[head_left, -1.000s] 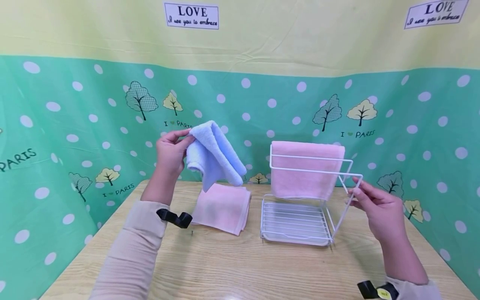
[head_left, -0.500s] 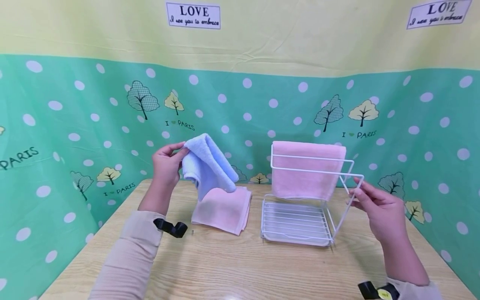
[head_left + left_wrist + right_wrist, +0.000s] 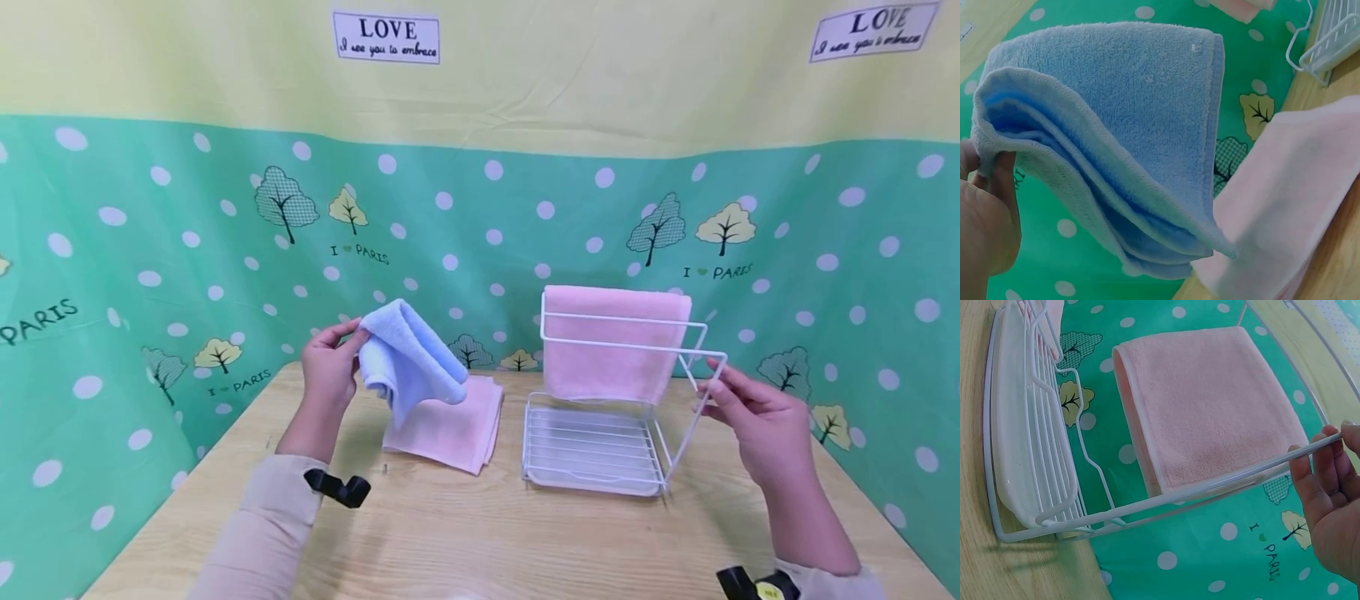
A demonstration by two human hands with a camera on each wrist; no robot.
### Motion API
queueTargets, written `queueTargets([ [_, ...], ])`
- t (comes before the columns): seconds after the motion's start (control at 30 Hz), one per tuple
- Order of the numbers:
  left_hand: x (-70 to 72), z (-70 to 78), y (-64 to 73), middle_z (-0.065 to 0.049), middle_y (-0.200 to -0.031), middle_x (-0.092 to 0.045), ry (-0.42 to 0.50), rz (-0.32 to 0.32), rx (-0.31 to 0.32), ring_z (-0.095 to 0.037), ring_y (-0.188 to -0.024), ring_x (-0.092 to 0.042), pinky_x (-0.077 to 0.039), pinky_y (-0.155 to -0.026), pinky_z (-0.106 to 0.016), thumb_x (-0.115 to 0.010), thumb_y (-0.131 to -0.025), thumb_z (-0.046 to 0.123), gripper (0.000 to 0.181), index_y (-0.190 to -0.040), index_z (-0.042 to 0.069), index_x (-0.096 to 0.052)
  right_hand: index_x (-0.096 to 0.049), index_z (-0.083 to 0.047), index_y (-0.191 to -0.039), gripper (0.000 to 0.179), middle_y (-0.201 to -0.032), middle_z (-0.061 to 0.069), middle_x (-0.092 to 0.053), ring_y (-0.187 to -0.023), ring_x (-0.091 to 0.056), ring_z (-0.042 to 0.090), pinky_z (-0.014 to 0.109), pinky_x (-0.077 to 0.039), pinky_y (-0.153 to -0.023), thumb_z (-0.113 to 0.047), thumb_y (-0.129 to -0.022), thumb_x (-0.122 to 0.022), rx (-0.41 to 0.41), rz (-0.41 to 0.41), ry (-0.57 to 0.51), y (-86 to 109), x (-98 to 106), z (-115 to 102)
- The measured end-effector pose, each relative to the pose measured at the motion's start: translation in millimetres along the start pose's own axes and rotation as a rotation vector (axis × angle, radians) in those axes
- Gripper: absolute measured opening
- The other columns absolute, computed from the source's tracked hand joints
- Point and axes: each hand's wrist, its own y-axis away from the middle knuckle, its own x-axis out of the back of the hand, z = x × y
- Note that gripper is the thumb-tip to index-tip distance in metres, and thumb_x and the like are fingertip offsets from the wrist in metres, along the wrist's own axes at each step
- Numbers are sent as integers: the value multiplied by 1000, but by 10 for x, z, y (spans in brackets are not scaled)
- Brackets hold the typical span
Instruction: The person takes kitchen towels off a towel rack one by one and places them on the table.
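My left hand pinches a folded blue towel by its corner, and the towel hangs in loose folds above the table. In the left wrist view the layers of the blue towel fan apart. Below it lies a folded pink towel, partly covered by the blue one in the head view. My right hand grips the right upright of a white wire rack. Over the rack's rear top bar hangs another pink towel, folded in half.
The rack has a lower wire shelf with a white tray under it, standing on the wooden table. A green and yellow patterned curtain surrounds the table at the back and sides.
My left hand has moved down and slightly left with the blue towel, which now hangs lower over the pink towel on the table. The right hand keeps its grip on the rack.
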Motion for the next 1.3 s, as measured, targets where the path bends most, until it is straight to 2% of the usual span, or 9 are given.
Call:
queueTargets([
  [0.17,53,-27,68,-5,-96,-69,55,68,41,-15,-82,-68,-58,-69,-27,-73,-82,-8,18,-91,7,-77,-60,0,-130,38,-99,-3,-74,-85,-70,10,22,-56,-71,-9,-93,-65,11,6,19,-4,-17,-11],
  [0.37,131,-103,110,-3,-92,-71,70,87,115,-15,-81,-68,-58,-68,-26,-75,-82,-4,16,-88,11,-76,-59,2,-130,38,-100,-3,-74,-84,-70,9,22,-56,-71,-7,-93,-65,15,12,13,17,-4,-2],
  [0.47,236,-174,95,-1,-87,-71,69,97,139,-14,-77,-68,-57,-66,-25,-75,-82,-4,16,-85,12,-77,-60,1,-129,37,-99,-1,-74,-83,-70,9,22,-56,-71,-7,-93,-65,18,14,4,18,-2,4],
  [0.6,422,-246,28,1,-84,-70,21,96,144,-12,-72,-67,-57,-60,-23,-74,-83,-5,19,-80,15,-77,-60,2,-129,37,-99,0,-74,-83,-70,9,22,-56,-71,-8,-93,-65,19,10,9,18,-9,9],
  [0.7,570,-260,-43,3,-89,-69,-88,56,144,-11,-74,-67,-57,-62,-23,-74,-84,-2,18,-84,15,-77,-60,1,-129,37,-99,1,-74,-84,-70,10,22,-56,-71,-7,-93,-65,20,7,11,17,-7,13],
  [0.87,849,-258,-165,4,-106,-61,-356,0,144,-7,-81,-65,-57,-69,-21,-77,-84,7,17,-98,16,-77,-58,4,-129,38,-98,0,-74,-83,-70,9,22,-56,-71,-7,-93,-65,24,4,5,11,-5,16],
  [0.97,992,-263,-229,4,-111,-55,-473,-9,142,-7,-79,-64,-56,-68,-21,-78,-84,12,19,-103,16,-76,-57,7,-129,39,-98,-2,-74,-84,-70,9,24,-57,-70,-6,-93,-65,37,-2,-9,-1,-1,22],
  [1.07,1115,-277,-280,4,-113,-55,-558,-14,149,-6,-78,-63,-56,-67,-21,-77,-85,17,24,-110,15,-74,-56,9,-128,38,-99,-3,-74,-85,-71,9,25,-57,-70,-3,-92,-64,54,-11,-50,-14,4,31],
  [1.3,1349,-308,-331,-8,-131,-54,-812,-9,155,-10,-91,-58,-52,-69,-17,-73,-89,29,46,-129,8,-63,-57,9,-127,36,-98,-2,-75,-85,-71,10,26,-57,-71,1,-92,-64,66,-17,-80,-10,-10,39],
])
